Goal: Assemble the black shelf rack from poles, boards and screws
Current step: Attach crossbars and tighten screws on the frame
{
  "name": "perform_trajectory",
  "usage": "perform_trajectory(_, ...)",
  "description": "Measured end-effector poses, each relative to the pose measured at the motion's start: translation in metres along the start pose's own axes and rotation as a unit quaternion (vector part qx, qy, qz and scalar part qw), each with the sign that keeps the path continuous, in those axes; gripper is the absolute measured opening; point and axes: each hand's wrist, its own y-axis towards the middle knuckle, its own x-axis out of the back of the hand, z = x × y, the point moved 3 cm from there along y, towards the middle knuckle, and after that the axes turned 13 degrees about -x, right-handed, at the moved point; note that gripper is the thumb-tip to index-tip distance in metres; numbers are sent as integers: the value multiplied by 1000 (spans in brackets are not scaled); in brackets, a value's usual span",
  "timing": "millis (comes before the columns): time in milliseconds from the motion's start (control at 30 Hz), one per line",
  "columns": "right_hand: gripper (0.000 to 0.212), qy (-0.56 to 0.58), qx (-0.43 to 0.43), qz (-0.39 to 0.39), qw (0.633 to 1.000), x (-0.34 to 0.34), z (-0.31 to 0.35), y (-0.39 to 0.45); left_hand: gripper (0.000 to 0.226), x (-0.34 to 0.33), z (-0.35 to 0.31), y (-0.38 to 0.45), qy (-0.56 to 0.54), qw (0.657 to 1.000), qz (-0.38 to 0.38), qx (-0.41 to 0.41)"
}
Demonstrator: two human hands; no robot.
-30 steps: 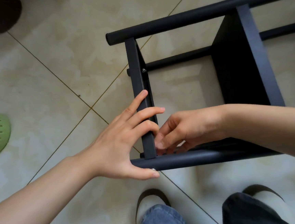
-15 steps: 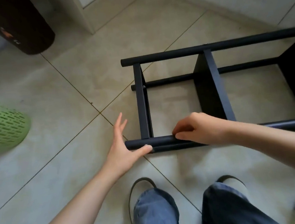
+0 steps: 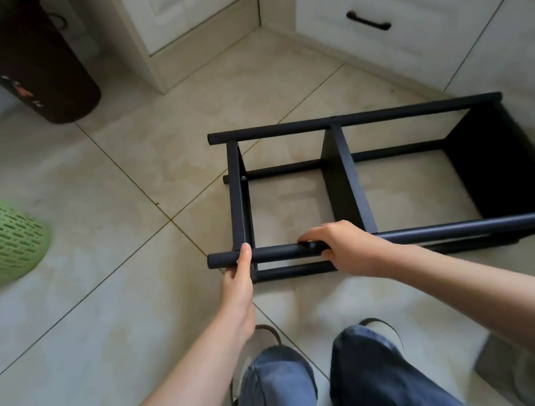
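The black shelf rack point(image 3: 348, 176) lies on its side on the tiled floor, with three boards between long round poles. The near top pole point(image 3: 277, 253) runs left to right in front of me. My right hand point(image 3: 344, 248) grips this pole from above, fingers curled over it. My left hand point(image 3: 239, 286) holds the same pole near its left end, thumb laid over the top; its fingers are hidden underneath. A screw head point(image 3: 243, 178) shows on the left board point(image 3: 236, 195) near the far lower pole.
A green perforated basket point(image 3: 0, 232) stands at the left. A dark brown bin point(image 3: 31, 68) is at the back left. White cabinets with a black drawer handle point(image 3: 368, 20) line the back. My knees and shoes are below the rack.
The view has pulled back and up, so the whole rack shows now. My right hand came out from under the board and took the near pole. My left hand closed round the pole's end.
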Motion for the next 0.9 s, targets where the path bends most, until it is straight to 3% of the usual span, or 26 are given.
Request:
perform_trajectory(233, 43, -12, 17, 0, 1000, 11, 5, -3, 38, -4, 2, 14, -8, 998, -54, -11)
perform_trajectory(400, 40, 9, 28, -27, 999, 28, 13, -8, 39, -2, -18, 12, -1, 997, -71, -43)
perform_trajectory(600, 39, 51, 36, -63, 996, 66, 35, -23, 28, -10, -90, -10, 11, 990, -55, -126)
perform_trajectory(733, 44, 68, 19, -101, 992, 106, 46, -44, 33, -32, -153, -39, 30, 980, -19, -198)
perform_trajectory(900, 42, 117, 4, -136, 984, 158, 53, -84, 61, -69, -231, -85, 55, 949, 42, -307)
